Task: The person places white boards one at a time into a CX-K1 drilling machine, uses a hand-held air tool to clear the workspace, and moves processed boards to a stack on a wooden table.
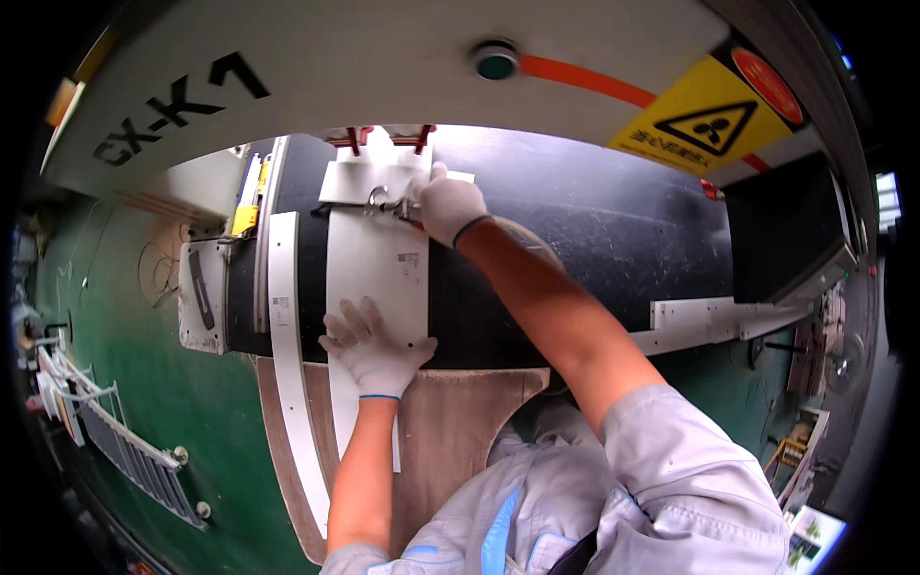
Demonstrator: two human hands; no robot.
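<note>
My left hand (376, 347), in a white glove, lies flat with spread fingers on a long white panel (379, 273). Farther up the panel, my gloved right hand (450, 206) is closed around an air blow gun (388, 203) with a metal hook and a thin black nozzle pointing left. A pale hose (530, 240) curves away behind my right forearm. The panel's far end lies near red-edged parts under the machine. To its left, apart from it, is a narrower white strip (287, 287) with small holes. My fingers partly hide the blow gun's handle.
A white machine housing (364, 77) with a green button (496, 63) overhangs the black bed (594, 225). A brown wooden board (460, 412) juts toward me under the panels' near ends. White rails (709, 321) edge the bed at right; a grey rack (134, 450) stands at left.
</note>
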